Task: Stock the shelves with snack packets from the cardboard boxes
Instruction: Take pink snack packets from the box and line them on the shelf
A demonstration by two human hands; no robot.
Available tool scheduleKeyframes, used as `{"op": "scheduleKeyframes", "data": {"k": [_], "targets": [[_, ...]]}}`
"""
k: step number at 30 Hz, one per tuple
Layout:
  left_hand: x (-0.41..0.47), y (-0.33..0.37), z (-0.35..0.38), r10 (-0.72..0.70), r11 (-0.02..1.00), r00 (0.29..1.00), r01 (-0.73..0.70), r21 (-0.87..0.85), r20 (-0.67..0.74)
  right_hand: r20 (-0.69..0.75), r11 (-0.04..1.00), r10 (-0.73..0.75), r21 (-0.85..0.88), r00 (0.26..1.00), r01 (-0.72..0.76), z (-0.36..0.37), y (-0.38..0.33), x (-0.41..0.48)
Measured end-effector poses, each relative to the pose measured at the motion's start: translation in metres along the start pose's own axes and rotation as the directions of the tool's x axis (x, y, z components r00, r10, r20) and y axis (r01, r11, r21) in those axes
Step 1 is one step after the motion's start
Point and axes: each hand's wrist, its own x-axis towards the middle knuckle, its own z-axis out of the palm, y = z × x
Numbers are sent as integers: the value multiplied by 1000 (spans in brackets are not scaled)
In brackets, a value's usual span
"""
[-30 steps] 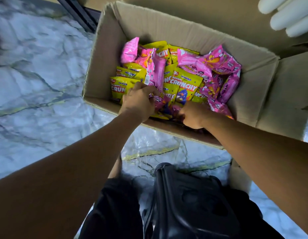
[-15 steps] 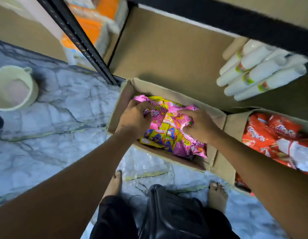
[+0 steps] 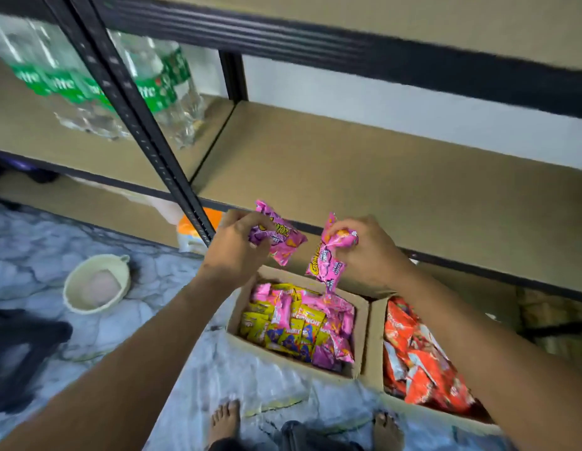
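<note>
Left hand [image 3: 237,252] has its fingers curled tight round a pink packet [image 3: 281,237]. Right hand [image 3: 372,255] pinches a second pink packet [image 3: 328,260] by its top end, so it dangles below the fingers. Straight under both sits the open cardboard box [image 3: 361,320], full of pink and yellow packets. The bare shelf [image 3: 364,177] is just past the fingertips. Orange packets [image 3: 419,353] fill the box beside it, on the right-hand side.

Position: worn on the person's head, above both forearms
Facing: forward and steeply down, over the shelf [image 3: 348,164] and the marbled floor [image 3: 38,255]
Nearness: close, the shelf edge mid-frame, the left foot [image 3: 225,418] at the bottom edge
Lens: wide-angle, the black upright [image 3: 133,118] slanting
</note>
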Motion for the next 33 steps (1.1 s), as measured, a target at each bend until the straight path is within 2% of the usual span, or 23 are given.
{"op": "scheduleKeyframes", "data": {"k": [4, 7, 12, 18, 23, 28, 33], "targets": [[2, 66, -61, 127, 992, 990, -127, 12, -60, -189, 992, -15, 120, 982, 38, -71, -84, -11], [4, 110, -98, 226, 974, 971, -226, 13, -77, -293, 985, -35, 149, 955, 82, -121, -132, -22], [16, 174, -135, 363, 928, 908, -372, -6, -207, -366, 970, -58, 198, 929, 139, -185, -168, -30], [45, 244, -149, 324, 931, 918, -353, -98, -226, -477, 924, -92, 285, 874, 253, -265, -179, -34], [76, 275, -140, 312, 923, 897, -365, -126, -312, -621, 924, -14, 291, 784, 247, -309, -162, -21], [108, 274, -149, 277, 903, 899, -364, -228, -339, -705, 931, 26, 275, 709, 239, -313, -156, 15], [143, 255, -154, 309, 854, 893, -412, -317, -327, -722, 946, 37, 248, 691, 209, -290, -149, 50]]}}
